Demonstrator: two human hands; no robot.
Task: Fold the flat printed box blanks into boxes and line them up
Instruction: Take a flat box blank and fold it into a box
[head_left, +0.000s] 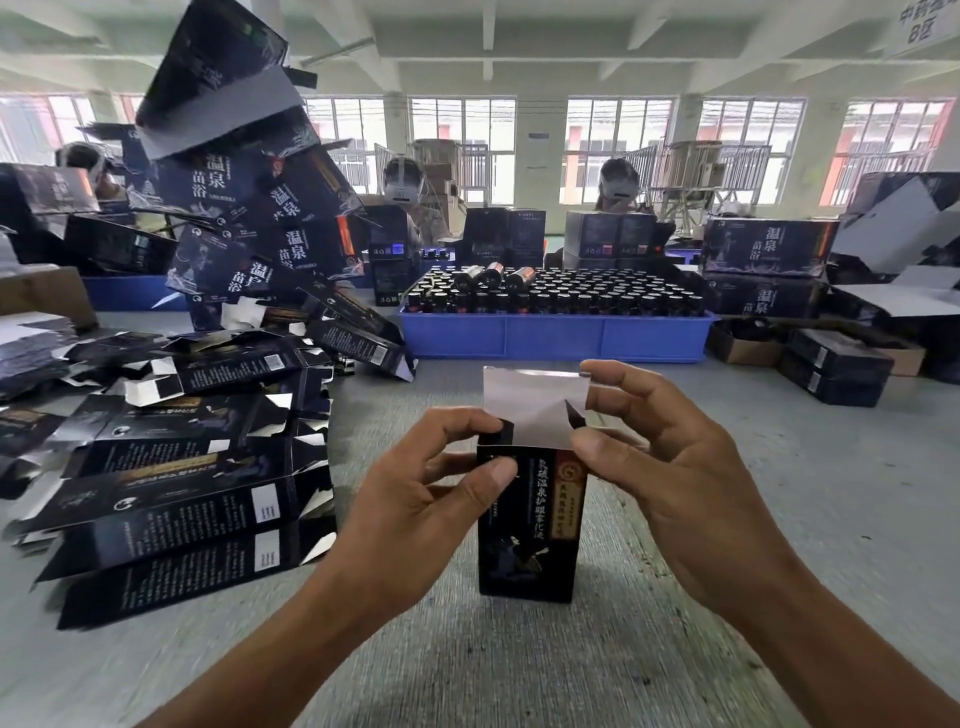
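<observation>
Grey table (727, 519) | windowed workshop | blue crate (556, 338) of bottles

Black printed box (530, 525), blue crate (553, 338)

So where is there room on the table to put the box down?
Bare grey table lies right of the box and the right hand, in front of the blue tray. More lies near the forearms. The left is crowded with flat boxes.
</observation>
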